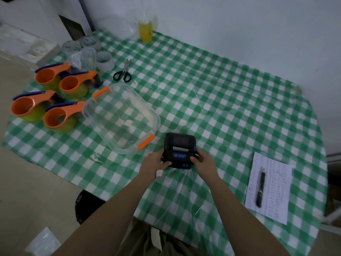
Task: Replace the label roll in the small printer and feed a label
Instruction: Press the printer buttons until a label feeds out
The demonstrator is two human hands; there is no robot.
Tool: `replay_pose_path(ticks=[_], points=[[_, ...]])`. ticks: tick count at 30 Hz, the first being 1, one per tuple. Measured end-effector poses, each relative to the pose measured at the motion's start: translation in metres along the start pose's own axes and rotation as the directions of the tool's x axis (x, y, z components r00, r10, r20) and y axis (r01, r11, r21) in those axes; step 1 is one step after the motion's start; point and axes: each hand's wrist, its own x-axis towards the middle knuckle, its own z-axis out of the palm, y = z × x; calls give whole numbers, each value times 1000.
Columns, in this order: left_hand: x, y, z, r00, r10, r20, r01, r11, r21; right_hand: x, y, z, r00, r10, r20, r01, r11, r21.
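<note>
Printer first: from the head camera I see a small black plastic label printer, boxy with rounded corners, a blue badge on its front and blue buttons, standing on the green-and-white checked tablecloth near the tabletop's near edge. A strip of white label paper shows in its slot.

My left hand is curled against the printer's left side, thumb on the front face. My right hand is curled against the right side, thumb on top. Both grip the printer between them. A small white sticker with a red border clings to my left wrist.

Just left of the printer lies one clear plastic lidded tub with two orange clips. Toward the left edge I count four orange plastic tape dispensers loaded with yellow-green rolls, in two pairs. Behind them sit several clear and white tape rolls; I cannot count them surely. One pair of black-handled steel scissors lies nearby. One yellow bottle wrapped in clear film stands at the far edge.

Near the right edge, one printed white sheet carries one black pen.
</note>
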Motion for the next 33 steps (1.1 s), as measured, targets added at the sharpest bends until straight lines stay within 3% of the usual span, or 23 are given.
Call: replay_pose_path(ticks=[33], points=[[-1, 0, 0, 1000, -2, 1, 2, 1000, -23, -4, -2, 1, 1000, -3, -26, 2, 1000, -18]])
